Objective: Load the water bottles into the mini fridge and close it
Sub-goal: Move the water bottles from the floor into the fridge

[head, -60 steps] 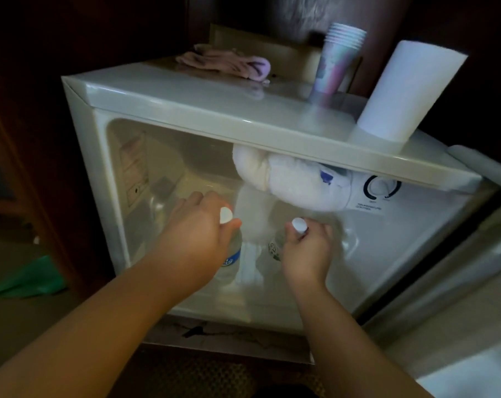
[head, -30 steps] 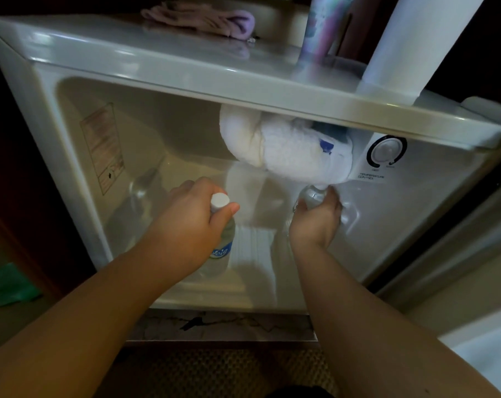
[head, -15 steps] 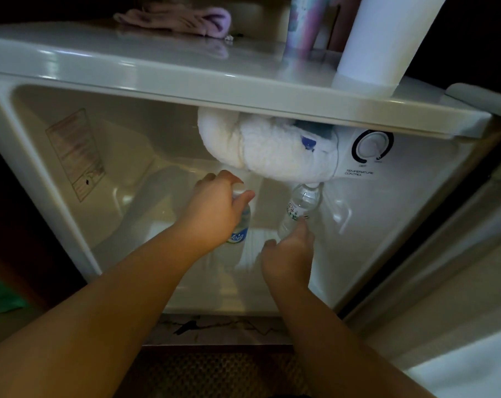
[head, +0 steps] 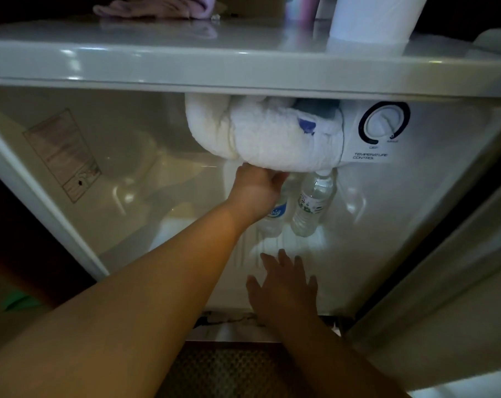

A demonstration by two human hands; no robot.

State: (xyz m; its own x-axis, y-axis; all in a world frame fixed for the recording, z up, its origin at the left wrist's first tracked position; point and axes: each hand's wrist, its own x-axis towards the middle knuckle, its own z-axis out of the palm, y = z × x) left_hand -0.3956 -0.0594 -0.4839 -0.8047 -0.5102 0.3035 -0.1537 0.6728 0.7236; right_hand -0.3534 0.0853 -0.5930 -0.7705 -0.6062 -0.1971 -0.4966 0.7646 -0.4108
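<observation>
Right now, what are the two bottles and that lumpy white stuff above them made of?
Both bottles look like thin clear plastic: the right bottle is see-through, ridged, with a paper-like label; the left bottle, gripped by the left hand, has a blue label. The lumpy white stuff looks like rough, matte frost, though it could be fluffy cloth. The fridge wall seems glossy white plastic.

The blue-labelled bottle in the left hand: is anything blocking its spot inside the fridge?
Nothing visible on the white fridge floor. The blue-labelled clear plastic bottle stands beside the green-labelled one, though the frosty white lump hangs just above both.
</observation>
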